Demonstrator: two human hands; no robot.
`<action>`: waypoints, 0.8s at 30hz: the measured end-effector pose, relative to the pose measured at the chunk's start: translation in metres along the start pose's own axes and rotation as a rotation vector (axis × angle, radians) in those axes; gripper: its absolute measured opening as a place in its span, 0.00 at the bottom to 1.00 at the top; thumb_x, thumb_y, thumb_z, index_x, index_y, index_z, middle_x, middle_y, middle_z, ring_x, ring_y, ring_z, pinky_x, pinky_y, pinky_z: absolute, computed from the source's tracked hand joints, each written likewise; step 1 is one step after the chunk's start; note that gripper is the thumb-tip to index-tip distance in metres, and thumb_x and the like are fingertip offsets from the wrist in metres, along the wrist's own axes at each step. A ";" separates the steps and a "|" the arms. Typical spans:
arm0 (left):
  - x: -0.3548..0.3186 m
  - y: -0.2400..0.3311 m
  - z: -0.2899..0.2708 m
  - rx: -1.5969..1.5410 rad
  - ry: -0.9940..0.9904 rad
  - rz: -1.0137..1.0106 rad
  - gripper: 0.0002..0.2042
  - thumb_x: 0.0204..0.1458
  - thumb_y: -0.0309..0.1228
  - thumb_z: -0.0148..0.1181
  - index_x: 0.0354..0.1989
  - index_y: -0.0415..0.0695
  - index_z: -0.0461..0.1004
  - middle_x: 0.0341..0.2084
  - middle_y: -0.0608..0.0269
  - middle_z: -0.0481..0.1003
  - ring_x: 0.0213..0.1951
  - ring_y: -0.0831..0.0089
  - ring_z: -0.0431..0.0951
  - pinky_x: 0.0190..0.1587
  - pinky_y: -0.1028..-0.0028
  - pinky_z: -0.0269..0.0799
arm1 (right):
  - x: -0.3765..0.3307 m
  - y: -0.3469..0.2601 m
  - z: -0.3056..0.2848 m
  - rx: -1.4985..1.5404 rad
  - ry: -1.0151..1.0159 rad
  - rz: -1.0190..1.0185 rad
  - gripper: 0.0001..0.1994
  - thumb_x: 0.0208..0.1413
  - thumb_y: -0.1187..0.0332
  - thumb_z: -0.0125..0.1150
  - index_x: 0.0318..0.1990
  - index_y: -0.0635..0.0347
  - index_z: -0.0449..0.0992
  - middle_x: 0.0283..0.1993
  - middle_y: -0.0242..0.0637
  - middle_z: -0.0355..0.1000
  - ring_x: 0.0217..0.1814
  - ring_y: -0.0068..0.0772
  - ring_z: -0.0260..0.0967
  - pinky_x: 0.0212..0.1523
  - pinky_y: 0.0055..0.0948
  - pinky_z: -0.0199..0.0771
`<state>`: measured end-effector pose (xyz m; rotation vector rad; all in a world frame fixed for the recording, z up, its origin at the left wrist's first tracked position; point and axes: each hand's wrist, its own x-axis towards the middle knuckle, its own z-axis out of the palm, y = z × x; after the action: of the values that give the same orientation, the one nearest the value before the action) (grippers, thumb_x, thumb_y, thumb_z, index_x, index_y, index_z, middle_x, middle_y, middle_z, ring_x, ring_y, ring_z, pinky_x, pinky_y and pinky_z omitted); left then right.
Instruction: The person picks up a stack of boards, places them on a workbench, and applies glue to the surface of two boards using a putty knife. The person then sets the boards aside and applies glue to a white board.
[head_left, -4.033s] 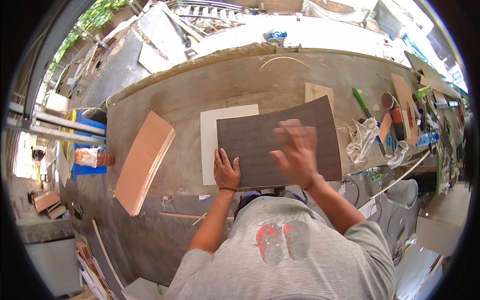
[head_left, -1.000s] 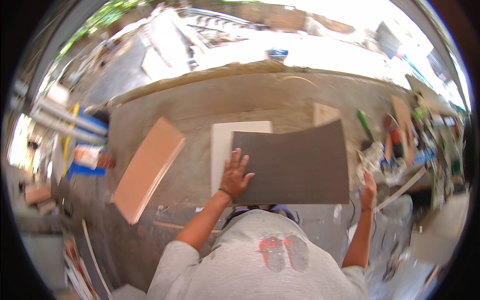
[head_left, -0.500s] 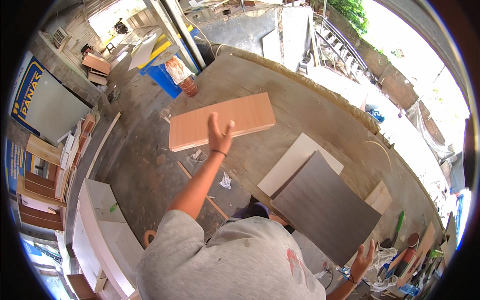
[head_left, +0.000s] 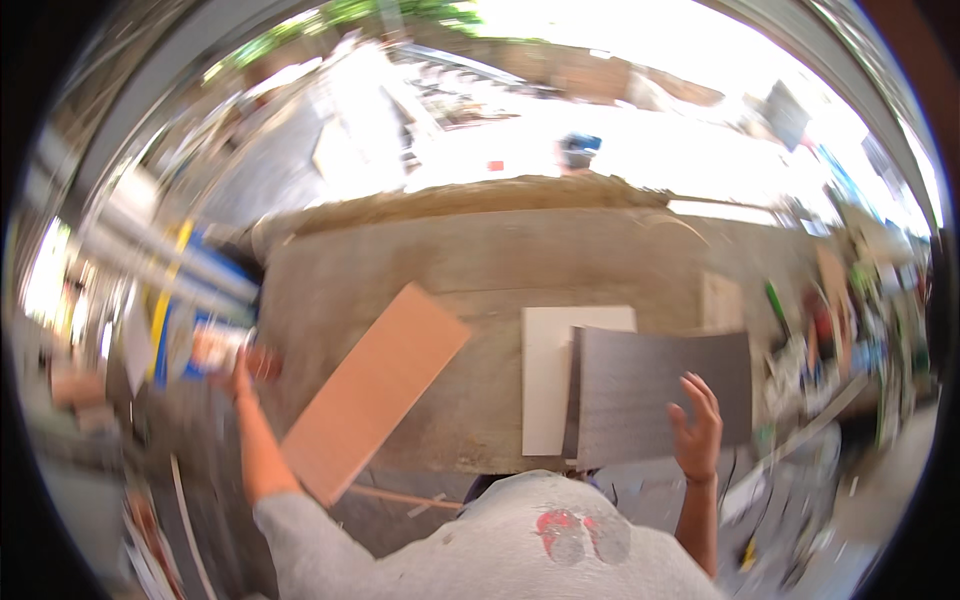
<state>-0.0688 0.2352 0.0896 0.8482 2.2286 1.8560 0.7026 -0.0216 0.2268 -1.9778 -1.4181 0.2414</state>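
Observation:
My left hand [head_left: 240, 378] is stretched out to the left. It is beside a reddish-brown container [head_left: 264, 363] with a pale, messy upper part, and blur hides its fingers and whether they touch it. Right of that arm, a wood-coloured panel [head_left: 377, 392] lies slanted across the work table's left part. My right hand [head_left: 697, 428] hovers over the dark grey-brown board [head_left: 640, 395], fingers spread and nothing in them. A white board [head_left: 545, 385] lies partly beneath the dark one.
The brown work table [head_left: 480, 255] has a rough far edge. Tools and scraps crowd its right end, among them a green-handled tool [head_left: 777, 306]. A small wooden piece [head_left: 720, 302] lies behind the dark board. A blue and yellow bin [head_left: 160, 335] stands at left.
The view has swung to the right. My left hand has gone from above the wood-coloured panel to beside the brown container. My right hand is now over the dark board.

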 end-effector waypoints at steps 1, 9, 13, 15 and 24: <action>0.028 -0.009 -0.015 0.000 -0.198 -0.030 0.37 0.37 0.39 0.76 0.54 0.33 0.65 0.52 0.49 0.71 0.47 0.60 0.75 0.49 0.63 0.73 | -0.001 -0.002 0.002 0.008 -0.033 -0.060 0.19 0.50 0.71 0.64 0.51 0.63 0.74 0.55 0.47 0.70 0.62 0.48 0.63 0.61 0.38 0.62; 0.043 0.011 0.010 0.730 0.235 0.049 0.47 0.22 0.66 0.70 0.39 0.29 0.75 0.39 0.42 0.77 0.43 0.47 0.76 0.48 0.53 0.72 | -0.025 0.012 -0.010 0.041 0.075 -0.001 0.17 0.49 0.70 0.64 0.47 0.64 0.75 0.51 0.47 0.72 0.60 0.49 0.65 0.60 0.39 0.64; 0.012 0.052 0.017 0.582 0.046 0.330 0.45 0.30 0.60 0.71 0.45 0.28 0.71 0.46 0.40 0.74 0.45 0.46 0.75 0.49 0.57 0.70 | -0.041 0.017 -0.007 0.071 0.100 0.002 0.16 0.50 0.70 0.64 0.47 0.64 0.75 0.50 0.47 0.73 0.59 0.47 0.66 0.59 0.38 0.65; -0.024 0.101 0.017 0.454 0.001 0.437 0.44 0.34 0.57 0.71 0.49 0.28 0.68 0.48 0.40 0.73 0.48 0.47 0.74 0.50 0.59 0.70 | -0.046 0.022 -0.009 0.071 0.084 -0.030 0.16 0.50 0.69 0.64 0.46 0.64 0.76 0.50 0.46 0.73 0.58 0.47 0.66 0.58 0.37 0.66; -0.096 0.244 0.017 -0.115 -0.608 0.790 0.32 0.44 0.33 0.64 0.58 0.32 0.62 0.52 0.49 0.69 0.53 0.60 0.70 0.57 0.65 0.64 | -0.027 0.002 -0.034 0.254 0.175 -0.134 0.17 0.50 0.71 0.64 0.48 0.65 0.74 0.51 0.46 0.73 0.54 0.45 0.70 0.54 0.34 0.69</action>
<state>0.1016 0.2259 0.2892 2.1313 1.4864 1.5800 0.7116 -0.0598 0.2445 -1.6502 -1.3297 0.1742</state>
